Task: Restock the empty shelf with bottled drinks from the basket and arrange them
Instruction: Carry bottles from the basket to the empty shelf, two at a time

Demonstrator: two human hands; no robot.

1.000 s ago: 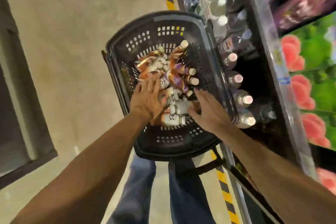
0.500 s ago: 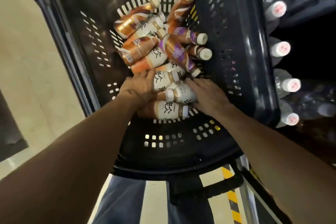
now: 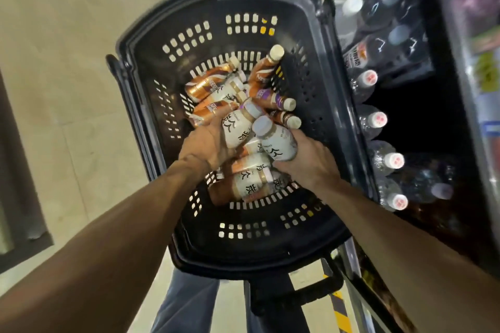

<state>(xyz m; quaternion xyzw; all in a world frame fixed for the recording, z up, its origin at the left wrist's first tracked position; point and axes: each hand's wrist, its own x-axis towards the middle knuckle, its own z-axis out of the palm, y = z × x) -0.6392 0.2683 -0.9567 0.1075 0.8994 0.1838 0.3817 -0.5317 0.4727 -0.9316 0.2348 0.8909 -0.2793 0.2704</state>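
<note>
White-labelled bottles are gripped one per hand – left hand point(image 3: 207, 146) fingers curled round the left bottle point(image 3: 238, 127), right hand point(image 3: 305, 158) fingers wrapped under and round the right bottle point(image 3: 276, 140). Both bottles are held just above the pile, caps pointing up and away from the body, long axes tilted roughly along the forearms. The two bottles sit just beside each other, nearly touching.

Remaining bottles point(image 3: 243, 181) lie on their sides in the black basket point(image 3: 270, 251), directly below the hands – brown and white ones mixed, a few with purple labels.

Key relation: the shelf gap point(image 3: 422, 121) lies to the right of the basket, dark and open, flanked by water bottles point(image 3: 376, 120) with white caps. The right hand is nearer to it; the left would have to cross over the basket rim.

Both forearms are extended forward and down, wrists slightly cocked inward. Likely next: bottles swung right and stood upright in the gap.
</note>
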